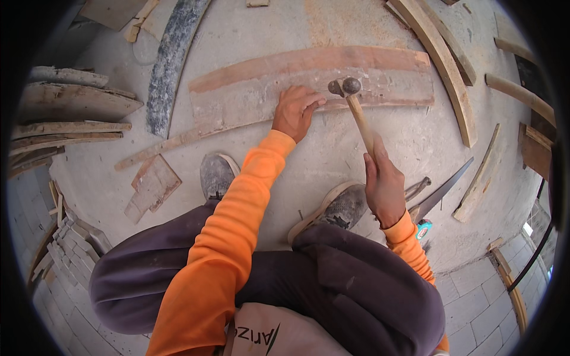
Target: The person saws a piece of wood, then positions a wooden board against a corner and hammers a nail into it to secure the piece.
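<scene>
My right hand [383, 181] grips the wooden handle of a ball-headed hammer [363, 121], whose metal head is raised over a long, reddish, dusty board [249, 71]. A narrow strip of wood [154, 151] runs along the board's near edge. My left hand [295, 113] rests at that edge, fingertips pinched together on something small that I cannot make out, just left of the hammer head. Beside my right wrist lie a handsaw [445, 185], a metal tool [418, 187] and a teal tape measure [424, 229]. A small wood offcut [153, 184] lies left of my shoes.
Curved planks [77, 102] are stacked at the left, and a speckled curved board [169, 65] lies beyond them. More curved timbers [439, 59] lie at the right, with a loose slat [478, 172]. Pale paving blocks [74, 243] are at the lower left and right edges.
</scene>
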`<state>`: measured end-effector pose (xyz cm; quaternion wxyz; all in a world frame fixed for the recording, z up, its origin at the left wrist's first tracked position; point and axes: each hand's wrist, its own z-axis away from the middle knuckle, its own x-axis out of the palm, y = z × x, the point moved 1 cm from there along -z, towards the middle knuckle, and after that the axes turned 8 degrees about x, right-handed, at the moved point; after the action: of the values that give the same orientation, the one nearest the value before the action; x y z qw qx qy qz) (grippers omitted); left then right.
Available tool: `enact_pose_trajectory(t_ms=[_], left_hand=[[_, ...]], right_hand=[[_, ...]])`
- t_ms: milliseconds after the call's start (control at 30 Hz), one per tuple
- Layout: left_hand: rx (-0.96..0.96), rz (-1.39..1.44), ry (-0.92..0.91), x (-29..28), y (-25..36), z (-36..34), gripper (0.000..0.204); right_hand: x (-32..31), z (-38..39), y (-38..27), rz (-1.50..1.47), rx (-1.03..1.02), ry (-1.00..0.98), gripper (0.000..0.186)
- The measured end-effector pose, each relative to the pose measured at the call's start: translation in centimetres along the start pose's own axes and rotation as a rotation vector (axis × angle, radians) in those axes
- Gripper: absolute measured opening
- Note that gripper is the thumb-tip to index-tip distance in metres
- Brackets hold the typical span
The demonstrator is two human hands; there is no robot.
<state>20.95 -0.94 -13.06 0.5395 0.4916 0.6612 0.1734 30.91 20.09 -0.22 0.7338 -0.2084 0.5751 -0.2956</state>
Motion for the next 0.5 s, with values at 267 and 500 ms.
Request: enact_pose_trajectory(t_ms=[267, 500], left_hand=[[0.019, 0.037, 0.044, 0.2, 0.0, 0.5, 0.020], [0.020, -0.003, 0.046, -0.3, 0.0, 0.9, 0.019]], right_hand=[[0.8, 0.9, -0.1, -0.013, 0.008, -0.002, 0.055], [0.3, 1.0, -1.8, 0.002, 0.015, 0.065, 0.056]])
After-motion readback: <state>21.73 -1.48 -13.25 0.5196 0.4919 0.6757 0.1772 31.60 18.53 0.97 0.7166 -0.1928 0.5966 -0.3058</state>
